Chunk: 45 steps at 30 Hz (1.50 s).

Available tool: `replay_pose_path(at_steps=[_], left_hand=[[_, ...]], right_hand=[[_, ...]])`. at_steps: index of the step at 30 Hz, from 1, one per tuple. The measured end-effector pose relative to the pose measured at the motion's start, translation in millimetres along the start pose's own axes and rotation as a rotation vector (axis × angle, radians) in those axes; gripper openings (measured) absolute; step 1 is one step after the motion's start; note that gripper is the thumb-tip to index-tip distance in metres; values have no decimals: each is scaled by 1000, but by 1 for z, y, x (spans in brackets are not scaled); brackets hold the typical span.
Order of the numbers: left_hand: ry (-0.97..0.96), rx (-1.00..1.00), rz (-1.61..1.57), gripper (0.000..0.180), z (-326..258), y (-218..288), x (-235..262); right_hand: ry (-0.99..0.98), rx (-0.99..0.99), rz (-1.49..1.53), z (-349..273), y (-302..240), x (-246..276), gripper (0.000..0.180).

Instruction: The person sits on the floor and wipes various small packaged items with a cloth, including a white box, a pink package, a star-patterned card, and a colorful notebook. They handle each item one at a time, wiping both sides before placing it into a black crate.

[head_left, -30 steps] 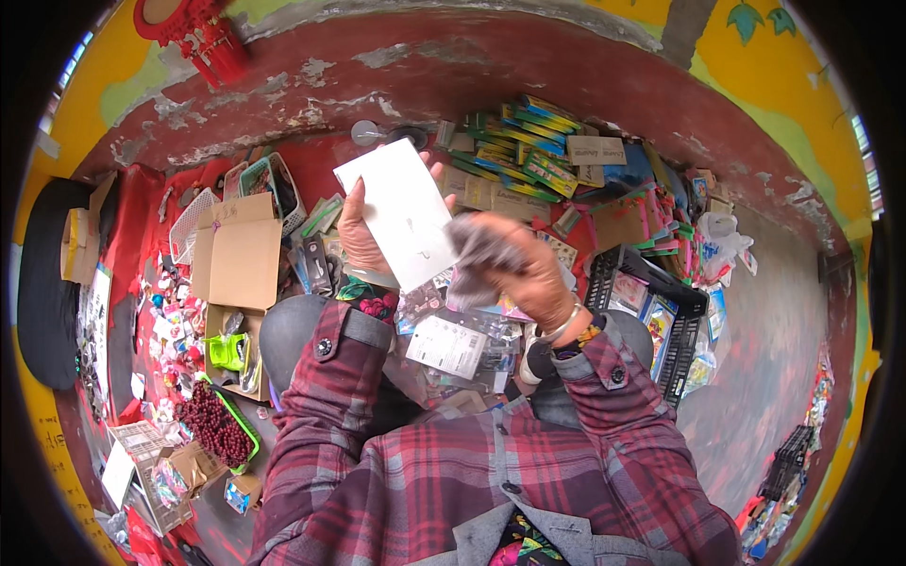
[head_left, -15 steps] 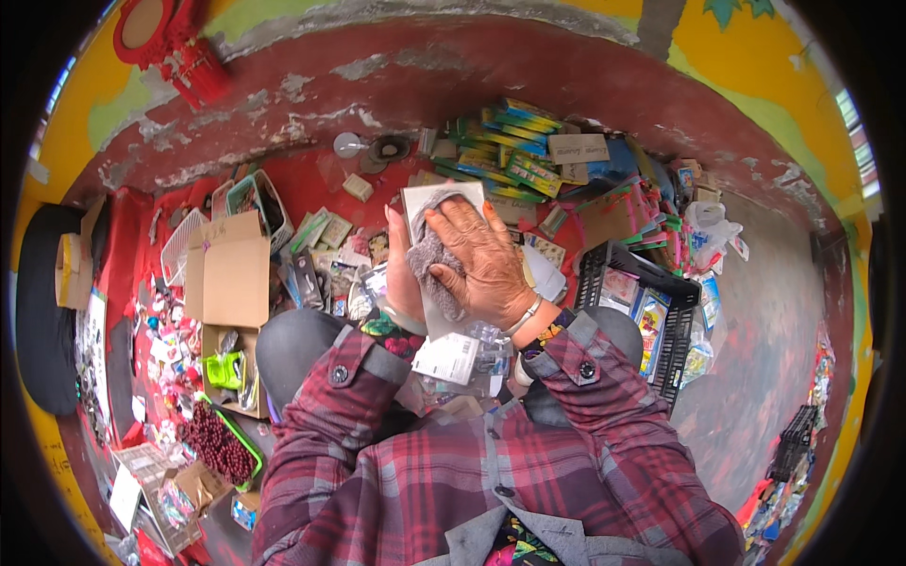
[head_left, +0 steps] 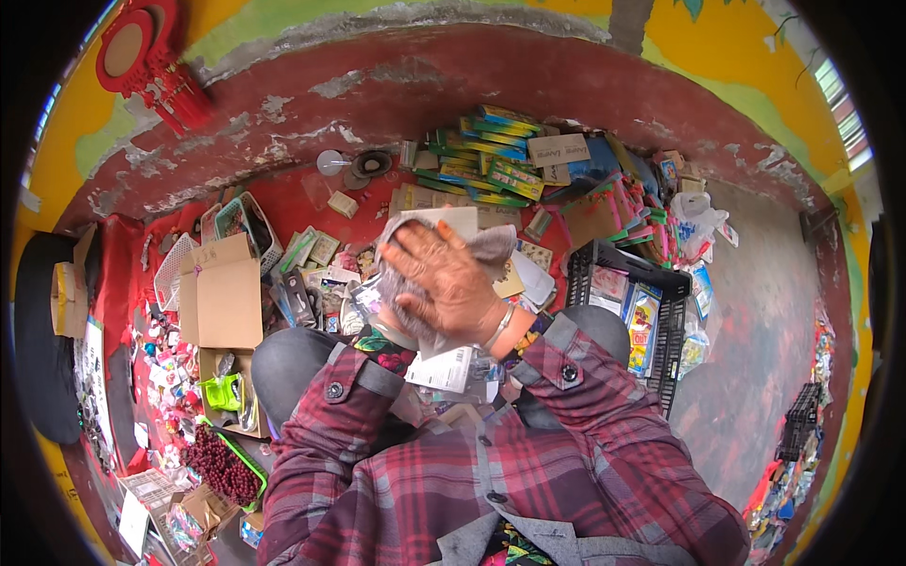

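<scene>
My right hand [head_left: 448,278] lies flat with its fingers spread on a grey cloth [head_left: 495,247], pressing it against a flat white card [head_left: 458,219] held above my lap. Only the card's top edge shows past the cloth. My left hand [head_left: 385,328] holds the card from below and is mostly hidden under the cloth and my right hand; just its wrist end shows above the plaid cuff. A white labelled packet [head_left: 444,370] rests on my lap under both hands.
An open cardboard box [head_left: 226,302] stands at my left. A black crate [head_left: 651,302] with packets is at my right. Stacked colourful boxes [head_left: 481,160] line the red wall ahead. Red beads [head_left: 222,467] fill a green basket at lower left.
The white card came down from upright to lower and flatter. My right hand moved with the cloth from beside the card onto its face and now covers most of it.
</scene>
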<state>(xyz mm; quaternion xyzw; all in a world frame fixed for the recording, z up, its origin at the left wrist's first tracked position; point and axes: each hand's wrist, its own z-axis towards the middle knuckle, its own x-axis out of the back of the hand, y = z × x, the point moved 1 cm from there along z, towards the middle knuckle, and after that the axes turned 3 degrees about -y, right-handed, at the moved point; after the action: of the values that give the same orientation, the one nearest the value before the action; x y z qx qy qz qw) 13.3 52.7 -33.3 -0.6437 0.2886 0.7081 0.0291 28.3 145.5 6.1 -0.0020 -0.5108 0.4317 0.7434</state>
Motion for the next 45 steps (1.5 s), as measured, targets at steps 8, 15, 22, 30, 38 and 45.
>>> replay_pose_path(at_steps=[8, 15, 22, 30, 38, 45], left_hand=[[-49, 49, -67, 58, 11, 3, -10], [-203, 45, -29, 69, 18, 44, -11], [-42, 46, 29, 62, 9, 16, -10], [-134, 2, -96, 70, 21, 45, -2], [-83, 150, -45, 73, 7, 19, -13], [-156, 22, 56, 78, 9, 44, -23]], right_hand=[[148, -192, -94, -5, 28, 1, 54], [-70, -36, -9, -15, -10, -18, 52], [161, -259, -50, -5, 32, -10, 54], [-110, -21, 67, -16, -14, -25, 53], [303, -311, 30, -4, 51, -8, 45], [653, -560, 288, -24, 106, 13, 23]])
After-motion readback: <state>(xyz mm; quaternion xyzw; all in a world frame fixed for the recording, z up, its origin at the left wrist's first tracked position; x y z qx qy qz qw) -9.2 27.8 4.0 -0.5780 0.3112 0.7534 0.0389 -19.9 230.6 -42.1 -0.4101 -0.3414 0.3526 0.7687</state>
